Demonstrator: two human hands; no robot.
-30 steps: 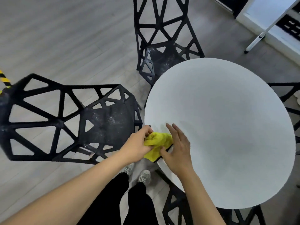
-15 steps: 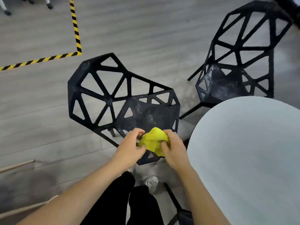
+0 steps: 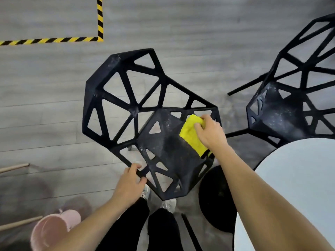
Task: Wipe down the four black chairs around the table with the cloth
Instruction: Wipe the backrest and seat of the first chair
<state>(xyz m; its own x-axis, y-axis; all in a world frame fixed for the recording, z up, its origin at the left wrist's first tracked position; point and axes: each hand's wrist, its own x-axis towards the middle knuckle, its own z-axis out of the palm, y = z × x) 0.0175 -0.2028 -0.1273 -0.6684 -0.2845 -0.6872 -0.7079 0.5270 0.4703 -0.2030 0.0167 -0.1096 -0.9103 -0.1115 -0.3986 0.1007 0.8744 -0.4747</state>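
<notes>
Grey plank floor (image 3: pixel 54 105), hazard tape (image 3: pixel 50 40) far left. Right hand (image 3: pixel 210 132) presses yellow cloth (image 3: pixel 192 135) flat on seat of near chair (image 3: pixel 163 142), fingers curled over cloth's far edge. Left hand (image 3: pixel 130 182) grips chair's near-left rim, steadying it. Dusty, unwiped seat lies left of cloth; stroke likely runs leftward, toward left hand. Second chair (image 3: pixel 290 109) right, dusty, untouched. White table (image 3: pixel 299 178) near right.

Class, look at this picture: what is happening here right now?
A person is wiping a black chair. The right hand presses a yellow cloth on the dusty seat, while the left hand grips the seat's front edge. A second dusty chair stands beside the white table, untouched.
</notes>
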